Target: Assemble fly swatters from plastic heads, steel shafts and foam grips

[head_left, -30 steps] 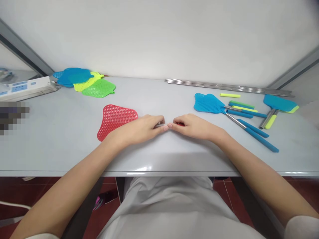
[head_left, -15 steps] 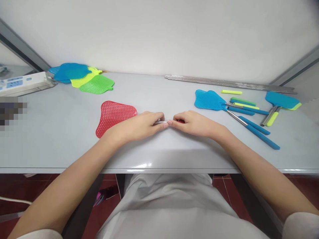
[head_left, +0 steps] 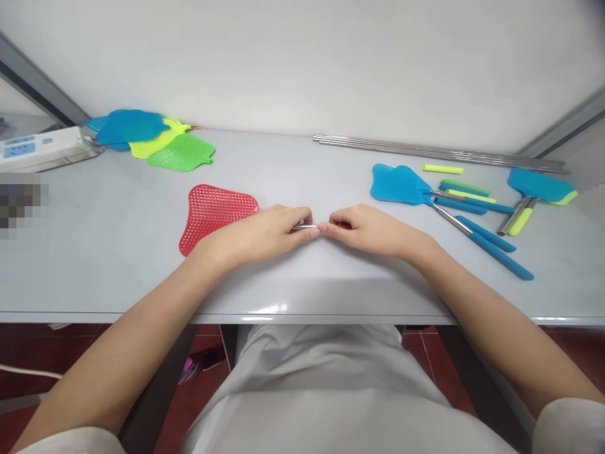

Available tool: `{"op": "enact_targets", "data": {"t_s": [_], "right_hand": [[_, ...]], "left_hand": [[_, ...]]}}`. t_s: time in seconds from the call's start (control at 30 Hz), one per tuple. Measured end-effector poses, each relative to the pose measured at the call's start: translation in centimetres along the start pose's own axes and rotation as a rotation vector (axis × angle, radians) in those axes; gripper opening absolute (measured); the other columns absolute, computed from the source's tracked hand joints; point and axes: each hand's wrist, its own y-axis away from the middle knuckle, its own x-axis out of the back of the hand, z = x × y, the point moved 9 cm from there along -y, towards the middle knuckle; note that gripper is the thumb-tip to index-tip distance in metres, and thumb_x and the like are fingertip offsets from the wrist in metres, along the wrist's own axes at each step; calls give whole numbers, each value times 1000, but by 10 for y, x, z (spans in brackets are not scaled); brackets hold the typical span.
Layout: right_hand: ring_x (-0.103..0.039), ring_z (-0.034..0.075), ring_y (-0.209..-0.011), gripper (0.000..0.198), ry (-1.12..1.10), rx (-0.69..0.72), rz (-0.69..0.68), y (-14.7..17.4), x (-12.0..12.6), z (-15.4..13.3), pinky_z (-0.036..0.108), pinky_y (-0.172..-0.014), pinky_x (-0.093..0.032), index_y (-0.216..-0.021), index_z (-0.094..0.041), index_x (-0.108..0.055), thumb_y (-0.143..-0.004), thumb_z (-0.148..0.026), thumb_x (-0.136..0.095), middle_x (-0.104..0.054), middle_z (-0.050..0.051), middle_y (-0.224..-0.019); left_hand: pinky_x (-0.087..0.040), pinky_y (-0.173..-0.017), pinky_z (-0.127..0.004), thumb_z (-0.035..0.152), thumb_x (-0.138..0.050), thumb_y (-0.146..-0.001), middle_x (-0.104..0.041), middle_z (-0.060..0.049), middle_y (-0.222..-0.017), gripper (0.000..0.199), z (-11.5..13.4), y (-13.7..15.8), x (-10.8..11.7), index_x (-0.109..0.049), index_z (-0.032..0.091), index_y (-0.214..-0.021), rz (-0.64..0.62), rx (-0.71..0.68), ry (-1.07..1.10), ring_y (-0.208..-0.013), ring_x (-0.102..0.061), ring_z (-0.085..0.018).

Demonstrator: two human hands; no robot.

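Near the front middle of the table, my left hand (head_left: 265, 233) is closed around a thin metal rod (head_left: 305, 226). A red perforated fly swatter head (head_left: 218, 211) lies flat just beyond my left wrist, partly covered by it; where the rod meets it is hidden. My right hand (head_left: 373, 232) is closed on a red handle (head_left: 345, 225), of which only a small part shows between the fingers. The tips of both thumbs nearly touch where the rod runs into the right hand's grip.
Blue, yellow and green swatter heads (head_left: 179, 152) are piled at back left beside a white power strip (head_left: 42, 148). Metal rods (head_left: 439, 152) lie along the wall. On the right are a blue swatter (head_left: 401, 185), loose yellow grips (head_left: 443, 169) and blue handles (head_left: 501, 255).
The table and everything on it sit slightly higher in the view. Both hands keep the same hold on the rod and the red handle, with hardly any motion between them.
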Motion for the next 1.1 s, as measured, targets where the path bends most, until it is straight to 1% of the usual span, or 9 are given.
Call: {"op": "enact_targets", "data": {"t_s": [0.2,0.37,0.43,0.53,0.67,0.83,1.1], "right_hand": [[-29,6,-47,51,-1,-6,-7,0,0,0,25,-48,-18,-55,-15,-33,-81,-59,-24,-36,-2,-49],[-29,7,-47,49,-13,-6,-14,0,-1,-1,25,-49,-18,-56,-16,-34,-81,-57,-27,-36,-2,-50],[-29,7,-48,47,-16,-9,-17,0,-1,0,26,-49,-18,-57,-16,-35,-81,-56,-28,-37,-2,-50],[-32,7,-49,46,-28,1,-29,-1,-2,1,25,-50,-19,-58,-16,-37,-83,-52,-27,-39,-2,-51],[-34,7,-50,43,-52,26,-54,-2,-3,1,25,-50,-20,-60,-15,-42,-85,-46,-27,-42,-2,-53],[-34,6,-48,41,-47,39,-56,-3,-5,2,24,-50,-19,-59,-15,-43,-85,-44,-29,-43,-2,-51],[-33,7,-48,41,-47,49,-28,-4,-7,-2,24,-51,-20,-60,-15,-47,-85,-43,-30,-45,-1,-51]], "left_hand": [[-30,-47,-24,60,-22,-79,-55,-1,-72,48,0,1,1,-52,23,-83,-4,19,5,-55,-48,-13],[-30,-48,-24,57,-22,-81,-57,-1,-71,46,1,0,1,-52,23,-84,7,-6,-16,-56,-49,-13],[-29,-49,-24,53,-22,-83,-57,-2,-71,44,4,-1,1,-52,21,-81,33,-31,-68,-57,-50,-14],[-29,-51,-24,43,-23,-86,-58,-3,-70,38,14,-2,4,-51,19,-77,109,-108,-182,-62,-52,-15],[-28,-50,-26,36,-20,-88,-59,-4,-73,33,23,-3,2,-48,19,-80,170,-176,-323,-63,-54,-17],[-25,-48,-26,31,-21,-87,-60,-5,-75,29,24,-5,-7,-46,18,-81,137,-195,-396,-60,-54,-17],[-24,-47,-27,28,-21,-87,-61,-4,-75,24,21,-5,-11,-43,19,-82,128,-207,-447,-58,-55,-18]]}}
